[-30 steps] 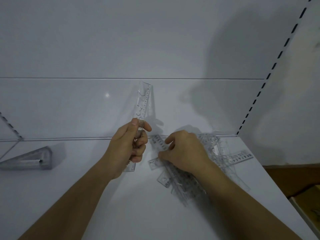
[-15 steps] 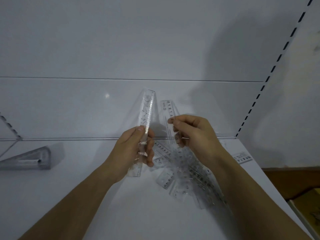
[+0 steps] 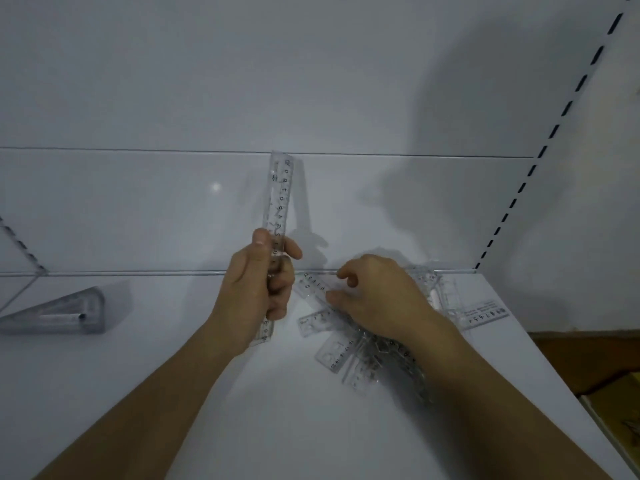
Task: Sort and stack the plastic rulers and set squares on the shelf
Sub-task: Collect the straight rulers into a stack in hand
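Observation:
My left hand (image 3: pixel 258 289) grips a small bundle of clear plastic rulers (image 3: pixel 278 199), held upright above the white shelf (image 3: pixel 277 427). To its right, a loose pile of clear rulers and set squares (image 3: pixel 341 355) lies on the shelf near the back wall. My right hand (image 3: pixel 375 299) is down on this pile, thumb and forefinger pinching the end of one ruler (image 3: pixel 313 285) that lies flat. One more ruler (image 3: pixel 485 315) sticks out toward the shelf's right edge. A neat stack of clear set squares (image 3: pixel 55 313) sits at the far left.
The shelf's back panel rises right behind the pile. A slotted upright (image 3: pixel 540 161) runs along the right side, another (image 3: pixel 20 244) at the left. Beyond the shelf's right edge there is a brown cardboard box (image 3: pixel 616 407) lower down.
My right hand had lifted a ruler up beside the bundle half a second ago; the bundle stands more upright now, and my right hand is back down on the pile, pinching another ruler.

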`<state>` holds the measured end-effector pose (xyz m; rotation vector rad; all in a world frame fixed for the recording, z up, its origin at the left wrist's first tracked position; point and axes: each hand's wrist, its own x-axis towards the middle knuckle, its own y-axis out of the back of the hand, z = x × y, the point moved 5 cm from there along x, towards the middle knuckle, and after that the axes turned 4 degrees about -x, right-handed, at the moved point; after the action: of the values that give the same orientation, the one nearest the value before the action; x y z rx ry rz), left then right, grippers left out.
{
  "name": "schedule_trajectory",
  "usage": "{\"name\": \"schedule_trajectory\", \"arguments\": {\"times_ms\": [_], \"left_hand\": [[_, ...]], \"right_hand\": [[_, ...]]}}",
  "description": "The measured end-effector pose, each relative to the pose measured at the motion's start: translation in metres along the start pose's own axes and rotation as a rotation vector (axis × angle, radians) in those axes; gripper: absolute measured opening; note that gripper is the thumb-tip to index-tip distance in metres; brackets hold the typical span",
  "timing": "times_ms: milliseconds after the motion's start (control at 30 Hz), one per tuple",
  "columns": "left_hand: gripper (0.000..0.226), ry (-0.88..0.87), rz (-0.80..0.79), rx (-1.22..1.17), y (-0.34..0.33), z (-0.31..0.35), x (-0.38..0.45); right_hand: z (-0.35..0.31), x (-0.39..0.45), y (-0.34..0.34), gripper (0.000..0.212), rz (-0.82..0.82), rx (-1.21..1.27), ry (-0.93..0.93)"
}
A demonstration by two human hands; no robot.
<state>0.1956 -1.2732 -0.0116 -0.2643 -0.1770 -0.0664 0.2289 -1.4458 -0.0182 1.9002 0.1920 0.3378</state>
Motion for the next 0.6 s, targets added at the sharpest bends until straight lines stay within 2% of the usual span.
{"name": "schedule_trajectory", "arguments": {"times_ms": [67, 200, 267, 400, 500, 600], "left_hand": [[0.061, -0.059, 0.013, 0.061, 0.004, -0.001, 0.001], [0.057, -0.087, -0.060, 0.177, 0.001, -0.015, 0.000], [0.054, -0.073, -0.037, 0.168, 0.004, -0.018, 0.002], [0.043, -0.048, -0.040, 0.126, 0.006, -0.021, 0.007], [0.040, -0.014, -0.037, 0.044, 0.004, -0.021, 0.007], [0.044, -0.006, -0.025, 0.048, 0.000, -0.018, 0.005]], "right_hand": [[-0.001, 0.000, -0.005, 0.041, -0.050, -0.010, -0.027], [0.002, -0.001, -0.003, 0.030, -0.040, 0.106, -0.074], [0.007, 0.001, -0.002, 0.024, -0.047, 0.209, -0.107], [0.017, 0.003, 0.008, 0.010, 0.005, 0.617, -0.160], [0.021, 0.003, 0.018, 0.010, 0.029, 0.937, -0.192], [0.018, 0.003, 0.022, 0.011, 0.050, 1.134, -0.172]]}}
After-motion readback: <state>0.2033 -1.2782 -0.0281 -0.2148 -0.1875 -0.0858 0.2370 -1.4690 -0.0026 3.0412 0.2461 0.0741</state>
